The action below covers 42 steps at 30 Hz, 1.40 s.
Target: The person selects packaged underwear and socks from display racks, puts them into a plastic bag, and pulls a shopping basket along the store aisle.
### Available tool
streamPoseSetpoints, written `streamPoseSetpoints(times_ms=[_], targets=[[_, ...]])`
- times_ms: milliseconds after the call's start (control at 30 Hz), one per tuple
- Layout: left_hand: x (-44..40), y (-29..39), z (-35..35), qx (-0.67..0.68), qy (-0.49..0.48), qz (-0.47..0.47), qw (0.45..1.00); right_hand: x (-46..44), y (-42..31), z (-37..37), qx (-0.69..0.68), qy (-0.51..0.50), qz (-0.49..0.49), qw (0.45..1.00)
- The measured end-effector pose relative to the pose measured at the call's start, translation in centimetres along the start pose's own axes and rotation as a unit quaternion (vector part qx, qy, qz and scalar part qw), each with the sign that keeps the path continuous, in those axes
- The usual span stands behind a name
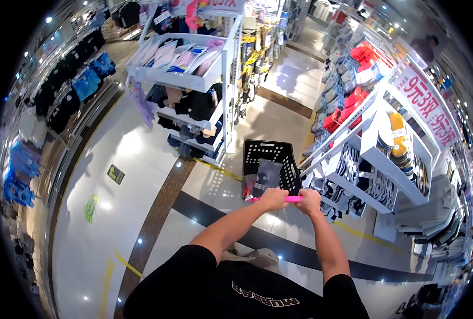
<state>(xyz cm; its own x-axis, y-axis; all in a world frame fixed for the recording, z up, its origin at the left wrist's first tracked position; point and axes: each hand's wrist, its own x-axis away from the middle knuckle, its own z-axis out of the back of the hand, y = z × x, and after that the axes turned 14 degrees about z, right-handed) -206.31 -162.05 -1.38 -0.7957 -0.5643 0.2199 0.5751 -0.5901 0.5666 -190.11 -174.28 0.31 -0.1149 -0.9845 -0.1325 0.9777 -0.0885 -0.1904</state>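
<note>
Both of my arms reach forward to a bright pink handle (293,199) on a black shopping basket (285,146) with square holes in its walls. My left hand (274,199) is wrapped round the handle's left part. Close beside it, my right hand (309,201) grips the right end. Inside the basket lies a flat dark grey package (267,175), with something red and white (249,186) at the near left corner that I cannot make out. Whether the basket rests on wheels is hidden.
A white rack (223,85) with packaged goods and dark garments stands ahead on the left. Sock bins (366,133) under a price sign (427,103) stand close on the right. Between them runs a tiled aisle (295,74). Clothes (71,90) hang far left; a person (425,48) is at upper right.
</note>
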Motion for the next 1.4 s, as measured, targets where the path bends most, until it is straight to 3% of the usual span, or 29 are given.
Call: streamPoseSetpoints(times_ms=[200, 400, 700, 933, 1400], targets=[[-4.9, -0.4, 2.9, 0.020, 0.002, 0.043, 0.999, -5.0, 3.0, -0.6, 0.006, 0.030, 0.005, 1.000], [-9.1, -1.8, 5.0, -0.020, 0.052, 0.010, 0.998, -9.1, 4.8, -2.1, 0.009, 0.129, 0.037, 0.991], [-16.9, -3.9, 8.1, -0.058, 0.161, -0.065, 0.983, -16.0, 7.5, -3.0, -0.014, 0.136, -0.003, 0.991], [-23.4, -5.8, 9.6, -0.067, 0.207, -0.022, 0.976, -21.7, 10.0, -2.9, -0.024, 0.149, -0.003, 0.989], [-38.9, -6.9, 14.7, -0.049, 0.240, -0.071, 0.967, -34.9, 19.5, -3.2, -0.016, 0.152, -0.007, 0.988]])
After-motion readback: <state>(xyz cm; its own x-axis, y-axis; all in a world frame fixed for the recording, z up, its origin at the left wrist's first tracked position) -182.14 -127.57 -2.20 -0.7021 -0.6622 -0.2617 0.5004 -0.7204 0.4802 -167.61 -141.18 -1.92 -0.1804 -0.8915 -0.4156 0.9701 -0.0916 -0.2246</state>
